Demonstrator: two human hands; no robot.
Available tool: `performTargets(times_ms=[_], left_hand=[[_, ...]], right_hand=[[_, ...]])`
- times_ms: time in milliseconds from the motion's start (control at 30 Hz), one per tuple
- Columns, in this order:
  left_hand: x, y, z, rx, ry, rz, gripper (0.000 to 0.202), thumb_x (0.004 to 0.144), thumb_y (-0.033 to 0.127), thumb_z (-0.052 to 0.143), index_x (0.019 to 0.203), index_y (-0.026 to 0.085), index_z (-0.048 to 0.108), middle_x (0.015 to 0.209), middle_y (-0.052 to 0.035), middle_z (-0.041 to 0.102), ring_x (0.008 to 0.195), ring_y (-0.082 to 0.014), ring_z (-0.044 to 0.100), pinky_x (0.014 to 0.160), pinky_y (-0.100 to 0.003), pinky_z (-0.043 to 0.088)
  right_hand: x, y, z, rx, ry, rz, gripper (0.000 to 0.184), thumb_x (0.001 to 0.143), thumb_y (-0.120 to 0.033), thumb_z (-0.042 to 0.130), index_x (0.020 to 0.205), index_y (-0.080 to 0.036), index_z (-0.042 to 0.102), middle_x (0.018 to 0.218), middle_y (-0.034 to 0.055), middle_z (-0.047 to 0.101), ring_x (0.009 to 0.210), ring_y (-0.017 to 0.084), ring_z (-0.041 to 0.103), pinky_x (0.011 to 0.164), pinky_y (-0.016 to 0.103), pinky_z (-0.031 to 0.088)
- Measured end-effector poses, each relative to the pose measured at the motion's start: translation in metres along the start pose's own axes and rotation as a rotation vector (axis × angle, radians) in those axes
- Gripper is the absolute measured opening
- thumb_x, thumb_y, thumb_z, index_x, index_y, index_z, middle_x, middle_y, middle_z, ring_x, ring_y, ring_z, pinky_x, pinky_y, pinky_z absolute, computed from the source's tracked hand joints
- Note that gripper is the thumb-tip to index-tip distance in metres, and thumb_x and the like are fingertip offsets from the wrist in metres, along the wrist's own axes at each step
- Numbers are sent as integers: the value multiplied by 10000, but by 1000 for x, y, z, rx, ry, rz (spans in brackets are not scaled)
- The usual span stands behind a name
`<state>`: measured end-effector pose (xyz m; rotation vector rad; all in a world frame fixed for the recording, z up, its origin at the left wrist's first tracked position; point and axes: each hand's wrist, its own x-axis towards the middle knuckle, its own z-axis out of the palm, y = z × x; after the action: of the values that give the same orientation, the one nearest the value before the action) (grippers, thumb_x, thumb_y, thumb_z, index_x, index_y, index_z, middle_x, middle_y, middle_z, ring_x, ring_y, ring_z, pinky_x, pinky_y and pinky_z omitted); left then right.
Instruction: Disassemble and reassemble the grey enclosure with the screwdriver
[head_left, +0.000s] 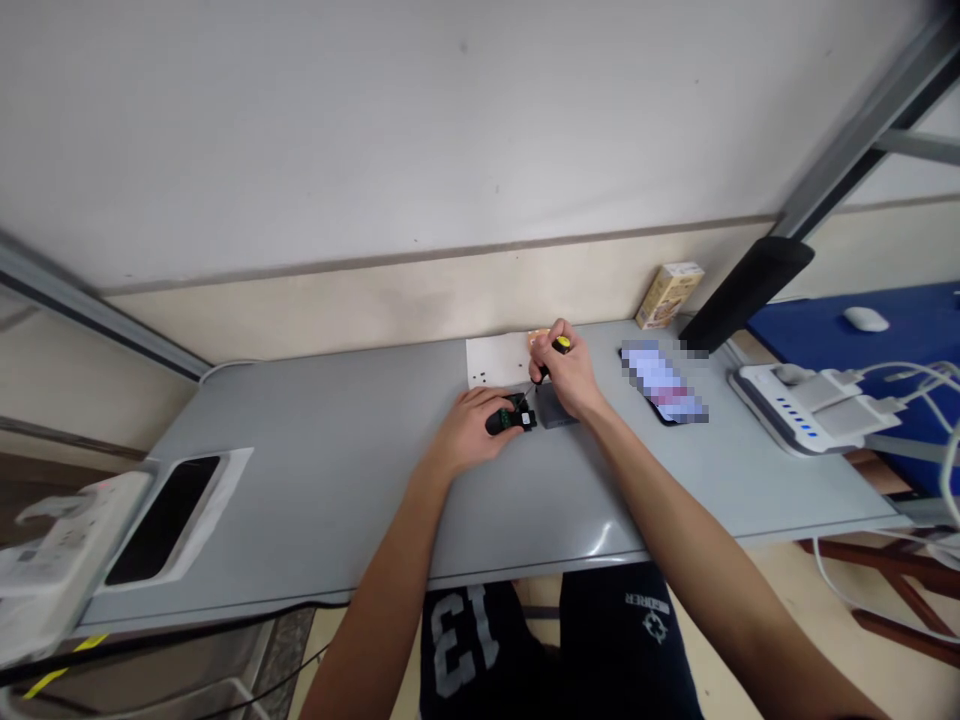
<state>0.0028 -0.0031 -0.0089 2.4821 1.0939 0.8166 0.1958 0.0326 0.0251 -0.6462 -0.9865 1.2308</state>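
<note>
In the middle of the grey desk my left hand (474,432) grips a small black device (517,416) that has a white label and what looks like green circuitry. My right hand (566,372) is closed round a screwdriver (561,345) with a black and yellow handle. Its thin shaft slants down to the left, and the tip is at the device, though contact is too small to make out. Just right of the device, partly under my right wrist, lies a dark grey box (559,410). Behind it is a white sheet (491,360) with several tiny dark pieces on it.
A phone with a lit screen (664,383) lies right of my hands, near a small carton (669,295) and a black cylinder (750,292). A power strip (795,410) with cables stands at the right edge. At left, a dark phone (166,520) rests beside a white power strip (71,560).
</note>
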Motion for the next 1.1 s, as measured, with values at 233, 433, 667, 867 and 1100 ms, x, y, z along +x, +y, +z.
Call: performTargets(times_ms=[233,433,667,867,1100], left_hand=[[0,1,-1,7,-4,-29,207,860,320,779,1028,253,679,1285,-30,705,1204,-258,625,1076,-470,446],[0,1,-1,14,-10,-16,199,863,309,772,1025,253,670,1276,-30,705,1203,-254,625,1077,-467,443],[0,2,0,31,-1,-21,211,868,319,767,1046,250,679,1295,-38,695,1224,-256,616,1089,-470,440],[0,2,0,29,-11,-10,199,869,295,763,1045,252,681,1302,-35,693,1232,-253,614,1100,-475,438],[0,2,-1,43,-4,-13,219,857,301,783,1043,251,678,1302,-38,693,1220,-254,622,1080,-467,449]], right_hand=[[-1,-11,3,199,-121,139,341,887,-570,685,956,-240,633,826,-13,536,691,108,566,657,264,503],[-3,-4,-1,61,-94,97,448,788,-545,805,808,-245,473,832,-33,580,696,123,621,636,277,505],[-4,-7,10,103,-147,125,444,910,-684,564,946,-245,621,717,-28,482,573,106,458,566,279,433],[-3,-4,6,105,-30,104,407,791,-501,811,802,-240,499,865,-21,590,673,109,581,597,268,466],[0,-4,8,123,-44,71,447,875,-695,616,900,-253,557,644,-56,423,514,97,393,496,258,369]])
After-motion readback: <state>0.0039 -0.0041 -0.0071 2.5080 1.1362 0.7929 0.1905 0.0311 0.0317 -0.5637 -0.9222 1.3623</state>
